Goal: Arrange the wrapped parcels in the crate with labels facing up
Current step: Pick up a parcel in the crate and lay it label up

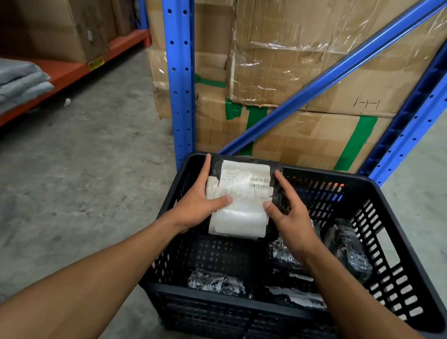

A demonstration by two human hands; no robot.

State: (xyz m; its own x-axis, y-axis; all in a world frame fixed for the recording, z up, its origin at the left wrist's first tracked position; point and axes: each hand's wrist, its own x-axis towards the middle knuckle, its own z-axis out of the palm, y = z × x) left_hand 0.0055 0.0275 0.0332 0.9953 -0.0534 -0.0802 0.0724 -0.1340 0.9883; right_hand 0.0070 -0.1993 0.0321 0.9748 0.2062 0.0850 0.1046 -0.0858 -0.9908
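Observation:
A black slatted plastic crate (pixel 393 259) stands on the concrete floor in front of me. Over its far-left corner I hold a black-wrapped parcel (pixel 241 200) with its white barcode label facing up. My left hand (pixel 197 203) grips its left edge, thumb on the label. My right hand (pixel 290 219) holds the right edge, thumb on the label and fingers spread. Inside the crate lie more black-wrapped parcels: one leaning at the right wall (pixel 348 250), one under my right wrist (pixel 282 255), and two at the near wall (pixel 218 282) (pixel 296 297).
A blue steel rack upright (pixel 178 56) and a diagonal brace (pixel 340 68) rise just behind the crate, with wrapped cardboard cartons (pixel 289 63) stacked behind them. An orange shelf beam (pixel 57 74) with grey folded bags (pixel 1 86) runs along the left.

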